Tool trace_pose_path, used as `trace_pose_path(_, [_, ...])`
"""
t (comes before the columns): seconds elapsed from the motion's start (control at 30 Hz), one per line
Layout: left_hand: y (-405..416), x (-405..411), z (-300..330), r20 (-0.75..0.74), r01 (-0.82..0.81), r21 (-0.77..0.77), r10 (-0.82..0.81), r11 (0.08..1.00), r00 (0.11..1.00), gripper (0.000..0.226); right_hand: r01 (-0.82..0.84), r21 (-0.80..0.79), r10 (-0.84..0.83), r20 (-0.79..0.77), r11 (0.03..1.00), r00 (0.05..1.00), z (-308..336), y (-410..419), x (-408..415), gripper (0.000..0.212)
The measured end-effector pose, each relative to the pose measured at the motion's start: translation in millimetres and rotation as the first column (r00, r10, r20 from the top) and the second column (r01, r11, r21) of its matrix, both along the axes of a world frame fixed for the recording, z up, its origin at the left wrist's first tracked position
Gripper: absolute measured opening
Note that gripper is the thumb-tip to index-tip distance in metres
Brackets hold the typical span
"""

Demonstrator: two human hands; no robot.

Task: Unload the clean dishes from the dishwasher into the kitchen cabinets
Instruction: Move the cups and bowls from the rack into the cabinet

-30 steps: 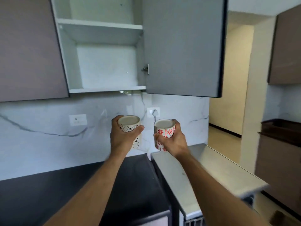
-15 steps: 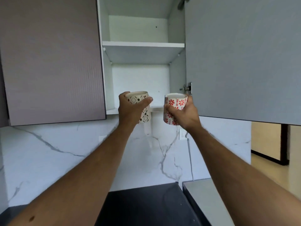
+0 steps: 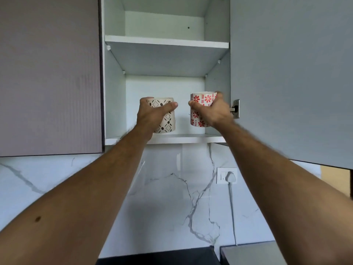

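Both arms reach up into an open wall cabinet (image 3: 164, 138). My left hand (image 3: 150, 115) grips a cream cup with black diamond marks (image 3: 168, 123), held just above or at the lower shelf. My right hand (image 3: 212, 113) grips a white cup with red flowers (image 3: 198, 98), raised a little higher beside the cabinet's right wall. The two cups are upright and apart. Whether either cup touches the shelf I cannot tell.
The cabinet door (image 3: 290, 73) stands open on the right, its hinge (image 3: 236, 109) beside my right hand. An upper shelf (image 3: 166, 42) holds nothing visible. A shut door (image 3: 49, 73) is left. Below are a marble backsplash, a wall socket with plug (image 3: 227, 175), and a dark counter (image 3: 158, 257).
Both hands have risen with their cups from below the cabinet's lower edge up into the lower compartment. The view has tilted upward and closer.
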State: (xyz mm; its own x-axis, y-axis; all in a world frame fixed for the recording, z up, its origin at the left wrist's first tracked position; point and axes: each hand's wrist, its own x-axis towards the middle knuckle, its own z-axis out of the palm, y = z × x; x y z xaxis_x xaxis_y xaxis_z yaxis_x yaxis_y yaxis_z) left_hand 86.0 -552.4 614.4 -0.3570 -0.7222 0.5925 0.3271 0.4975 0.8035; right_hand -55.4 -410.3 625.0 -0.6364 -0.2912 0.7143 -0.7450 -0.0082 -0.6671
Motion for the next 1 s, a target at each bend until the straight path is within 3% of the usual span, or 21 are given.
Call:
trace_pose_path(0.23, [-56,-80,7,0.135,-0.045,0.059,0.037,0.997,0.990,0.107,0.036,0.085,-0.040,0.053,0.996,0.998,-3,-61,-81,0.098])
trace_pose_path(0.33, [-62,-95,15,0.159,-0.017,0.040,0.010,0.999,0.987,0.093,0.037,0.118,-0.047,0.082,0.992,0.996,4,-83,-99,0.097])
trace_pose_path(0.47, [-80,-117,33,0.269,-0.004,-0.045,0.016,0.999,0.963,0.090,0.026,0.227,-0.045,0.080,0.974,0.996,26,-110,-116,0.085])
trace_pose_path(0.57, [-96,-133,47,0.348,-0.032,-0.084,0.060,0.996,0.936,0.065,0.072,0.331,-0.088,0.033,0.941,0.996,42,-127,-126,0.075])
trace_pose_path(0.7, [-115,-156,55,0.424,-0.051,-0.123,0.099,0.991,0.900,0.057,0.097,0.394,-0.115,0.022,0.914,0.993,47,-147,-143,0.057])
trace_pose_path(0.9, [-135,-179,46,0.547,-0.022,-0.235,0.151,0.972,0.823,0.092,0.161,0.482,-0.187,0.007,0.861,0.982,41,-160,-174,0.068])
trace_pose_path(1.0, [-139,-180,47,0.546,-0.005,-0.255,0.148,0.967,0.825,0.084,0.180,0.512,-0.198,-0.020,0.840,0.980,38,-157,-181,0.071])
